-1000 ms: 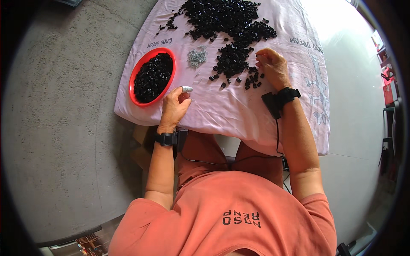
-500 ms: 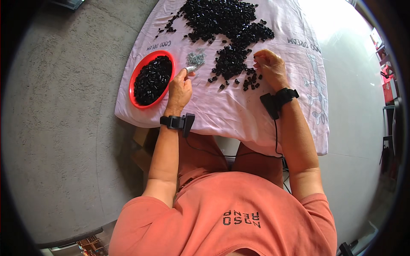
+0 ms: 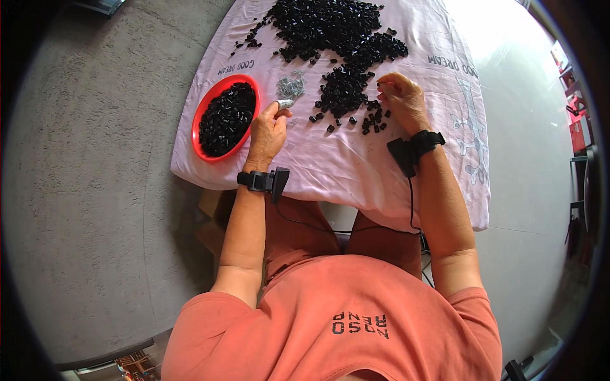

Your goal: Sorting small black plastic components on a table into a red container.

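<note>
My left hand (image 3: 269, 130) is closed beside a small pile of thin silvery metal pins (image 3: 291, 86). A silvery-white covering or object (image 3: 285, 103) shows at its index fingertip; whether it is wrapped on or held cannot be told. To the right, my right hand (image 3: 405, 105) has its fingers drawn together in a pinch, with a small dark piece showing at the tips. Right next to it lies a loose heap of small black plastic pieces (image 3: 343, 92). A red oval basin (image 3: 196, 130) full of similar black pieces stands left of my left hand.
A larger heap of black pieces (image 3: 327, 25) spreads over the far part of the table. Pale pink printed cloth (image 3: 330, 168) covers the tabletop. Each wrist wears a black strap with a box, and a cable (image 3: 305, 224) hangs between them across my lap.
My left hand has shifted very slightly, with the silvery fingertip tilting a little. The right hand stays in place, and the heaps look the same.
</note>
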Available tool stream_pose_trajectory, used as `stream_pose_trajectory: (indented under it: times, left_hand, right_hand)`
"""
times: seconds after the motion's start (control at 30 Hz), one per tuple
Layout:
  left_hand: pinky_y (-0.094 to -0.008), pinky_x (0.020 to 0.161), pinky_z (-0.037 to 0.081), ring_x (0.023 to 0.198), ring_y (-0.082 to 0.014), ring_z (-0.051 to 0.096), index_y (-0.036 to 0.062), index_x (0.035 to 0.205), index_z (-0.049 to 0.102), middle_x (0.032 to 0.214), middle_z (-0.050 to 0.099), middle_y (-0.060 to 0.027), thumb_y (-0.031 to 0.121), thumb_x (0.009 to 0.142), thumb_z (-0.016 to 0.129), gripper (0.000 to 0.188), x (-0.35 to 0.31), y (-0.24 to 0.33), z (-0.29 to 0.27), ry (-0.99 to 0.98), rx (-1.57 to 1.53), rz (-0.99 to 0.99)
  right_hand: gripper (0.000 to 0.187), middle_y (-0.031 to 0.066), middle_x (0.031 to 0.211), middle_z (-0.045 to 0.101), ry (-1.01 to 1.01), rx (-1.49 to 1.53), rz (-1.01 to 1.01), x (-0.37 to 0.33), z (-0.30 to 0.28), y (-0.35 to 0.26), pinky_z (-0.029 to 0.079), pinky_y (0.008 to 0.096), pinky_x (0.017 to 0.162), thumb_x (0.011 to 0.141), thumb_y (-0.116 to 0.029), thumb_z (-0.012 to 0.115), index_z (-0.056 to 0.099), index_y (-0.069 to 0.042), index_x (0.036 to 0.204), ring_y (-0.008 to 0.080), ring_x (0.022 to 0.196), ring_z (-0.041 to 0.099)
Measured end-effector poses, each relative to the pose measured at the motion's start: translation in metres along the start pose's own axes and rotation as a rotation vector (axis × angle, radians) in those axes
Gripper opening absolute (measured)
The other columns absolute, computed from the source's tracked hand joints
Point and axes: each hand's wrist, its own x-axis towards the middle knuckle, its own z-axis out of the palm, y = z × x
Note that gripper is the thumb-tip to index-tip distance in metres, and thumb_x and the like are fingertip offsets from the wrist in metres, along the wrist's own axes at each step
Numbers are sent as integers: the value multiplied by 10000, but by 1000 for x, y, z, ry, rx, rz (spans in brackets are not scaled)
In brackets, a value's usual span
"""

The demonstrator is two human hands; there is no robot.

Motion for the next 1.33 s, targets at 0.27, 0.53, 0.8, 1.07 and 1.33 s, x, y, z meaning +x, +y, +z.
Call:
stream_pose_trajectory:
  times: [0.27, 0.53, 0.8, 1.07, 1.33]
  left_hand:
    - [-302, 730, 536, 808, -151, 695, 45, 1141, 669, 922, 745, -75, -3, 884, 522, 300, 0, 1, 1, -56, 10, 24]
    - [-312, 746, 531, 825, -166, 695, 41, 1147, 669, 938, 743, -72, -21, 880, 493, 326, -2, -15, -3, 64, 109, 26]
    - [-359, 797, 530, 920, -267, 696, 35, 1102, 659, 999, 731, -127, -18, 883, 488, 282, 12, -26, 0, 109, 116, 69]
    - [-440, 818, 532, 922, -379, 683, 38, 1014, 652, 954, 719, -177, -5, 874, 499, 211, 22, -20, 10, 46, 37, 83]
    - [-350, 789, 533, 932, -283, 715, 56, 1074, 671, 1021, 739, -139, 7, 893, 521, 241, 23, -17, 8, 67, 103, 140]
  right_hand:
    - [122, 28, 848, 720, -30, -51, 22, 0, -1, -1, 543, 231, 677, 947, -68, 615, 709, -51, 1023, 92, 760, 691]
    - [135, 22, 884, 714, -51, -42, 52, -1, -2, -2, 542, 228, 703, 971, -84, 590, 701, -53, 1041, 88, 787, 680]
    - [121, 51, 813, 729, 5, -10, 12, 2, 0, 3, 557, 238, 635, 916, -43, 642, 724, -50, 1005, 106, 727, 715]
    - [122, 51, 819, 728, -12, -1, 25, 1, 1, 3, 560, 236, 643, 922, -41, 636, 723, -50, 1007, 101, 732, 712]
    - [125, 55, 830, 735, -8, -12, 18, 1, 1, 1, 560, 239, 642, 920, -37, 641, 723, -51, 1013, 102, 735, 711]
